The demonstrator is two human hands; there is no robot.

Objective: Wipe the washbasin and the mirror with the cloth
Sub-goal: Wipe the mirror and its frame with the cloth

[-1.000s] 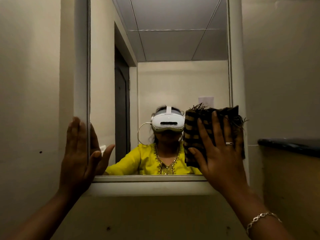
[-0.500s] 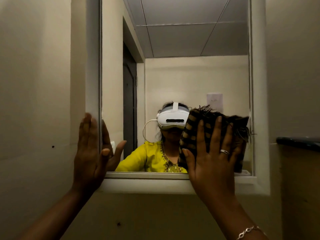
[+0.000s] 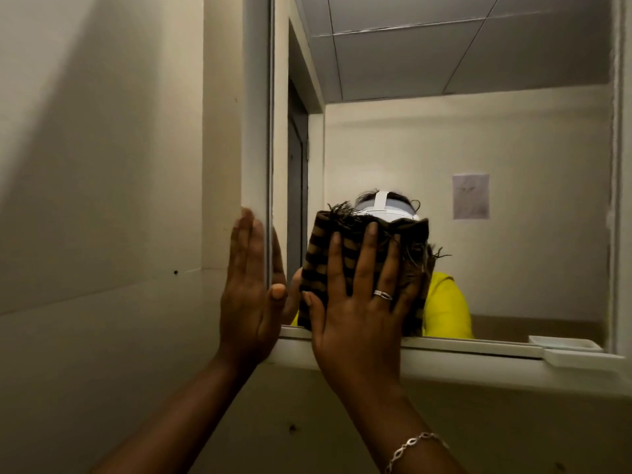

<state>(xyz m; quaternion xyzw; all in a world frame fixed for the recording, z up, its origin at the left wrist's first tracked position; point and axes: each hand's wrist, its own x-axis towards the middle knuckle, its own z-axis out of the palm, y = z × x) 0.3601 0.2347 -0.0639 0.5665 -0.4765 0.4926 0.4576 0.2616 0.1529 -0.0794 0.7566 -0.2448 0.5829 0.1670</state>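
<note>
The mirror [image 3: 478,138] hangs on the wall in a pale frame and fills the upper right of the view. A folded brown checked cloth [image 3: 319,265] with frayed fringe lies flat against the lower left of the glass. My right hand [image 3: 359,302] presses it there with straight, spread fingers. My left hand [image 3: 244,289] rests flat and upright against the mirror's left frame edge, fingers straight, thumb toward the glass. The washbasin is out of view.
A pale ledge [image 3: 478,360] runs under the mirror, with a small white tray [image 3: 581,355] at its right end. Plain cream wall [image 3: 102,200] stands to the left. The glass reflects a person in yellow, a door and a paper on the far wall.
My right hand has slid the cloth leftward along the bottom of the mirror, from its right side to near its left edge. My left hand stays on the frame.
</note>
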